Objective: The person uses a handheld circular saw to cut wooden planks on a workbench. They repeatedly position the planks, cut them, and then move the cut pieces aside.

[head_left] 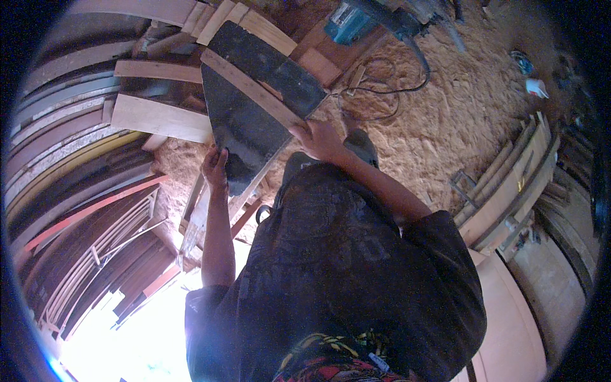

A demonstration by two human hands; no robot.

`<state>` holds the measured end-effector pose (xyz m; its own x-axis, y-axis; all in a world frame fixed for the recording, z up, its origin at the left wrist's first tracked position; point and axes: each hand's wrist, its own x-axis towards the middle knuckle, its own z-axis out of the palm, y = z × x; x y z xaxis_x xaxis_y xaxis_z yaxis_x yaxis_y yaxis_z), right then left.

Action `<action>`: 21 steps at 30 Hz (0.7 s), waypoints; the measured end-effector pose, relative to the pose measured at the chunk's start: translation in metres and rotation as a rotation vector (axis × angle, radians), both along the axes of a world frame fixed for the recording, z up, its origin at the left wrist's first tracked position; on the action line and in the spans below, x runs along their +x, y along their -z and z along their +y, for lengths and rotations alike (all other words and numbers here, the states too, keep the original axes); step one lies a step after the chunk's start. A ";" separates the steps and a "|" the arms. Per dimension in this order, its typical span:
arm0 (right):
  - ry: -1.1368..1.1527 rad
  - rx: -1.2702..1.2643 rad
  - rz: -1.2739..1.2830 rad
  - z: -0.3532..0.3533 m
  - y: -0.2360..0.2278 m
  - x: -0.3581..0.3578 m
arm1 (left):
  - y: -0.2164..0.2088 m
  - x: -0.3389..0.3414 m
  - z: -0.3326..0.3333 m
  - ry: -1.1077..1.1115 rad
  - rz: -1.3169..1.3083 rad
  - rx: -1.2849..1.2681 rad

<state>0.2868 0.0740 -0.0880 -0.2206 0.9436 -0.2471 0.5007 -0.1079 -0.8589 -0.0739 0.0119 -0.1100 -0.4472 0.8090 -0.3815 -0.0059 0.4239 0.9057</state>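
A dark, flat board [245,130] lies tilted in front of my body, with its long side running from upper left to lower right. Across its top face lies a narrow wooden strip [251,84]. My right hand [320,140] is closed round the near right end of that strip. At the board's lower left edge, my left hand [215,169] grips the rim, its fingers partly hidden. Beyond the strip, a second part of the dark surface [296,86] shows a brownish patch. Pale wooden planks [162,118] reach toward the board's left edge.
A teal power tool [350,24] sits at the far side, its black cable [423,76] looping over sawdust-covered ground [458,121]. Stacked boards [67,121] line the left. More planks [509,181] lie at the right. Bright light enters at lower left.
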 end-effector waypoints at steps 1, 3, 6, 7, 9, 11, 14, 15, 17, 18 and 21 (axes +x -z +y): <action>0.006 0.031 -0.015 0.000 0.004 -0.001 | -0.004 0.005 0.001 0.004 -0.015 0.000; -0.024 0.004 0.020 -0.002 0.006 0.003 | -0.007 0.007 0.002 -0.004 -0.034 0.006; -0.036 -0.058 0.032 0.000 0.002 0.002 | 0.001 0.002 -0.002 -0.012 -0.050 0.020; -0.034 -0.083 0.029 0.000 0.001 0.002 | 0.004 -0.004 -0.003 0.006 -0.056 0.021; -0.050 -0.120 0.015 0.002 -0.003 0.004 | 0.005 -0.008 -0.004 0.024 -0.051 0.019; -0.044 -0.100 -0.002 0.002 -0.007 0.004 | 0.003 -0.004 -0.002 0.026 -0.029 0.012; -0.027 -0.023 -0.029 -0.002 0.001 0.003 | -0.006 0.010 0.004 0.004 -0.089 0.049; -0.043 -0.020 -0.031 -0.002 0.003 0.002 | -0.006 0.009 0.003 0.005 -0.089 0.042; -0.054 -0.053 -0.033 -0.003 0.007 0.003 | -0.005 0.009 0.001 0.008 -0.092 0.027; -0.051 -0.085 -0.025 -0.002 0.000 0.003 | -0.004 0.004 0.000 0.017 -0.072 0.024; -0.050 -0.116 0.012 0.002 -0.013 0.004 | -0.001 -0.004 0.000 0.046 -0.018 0.013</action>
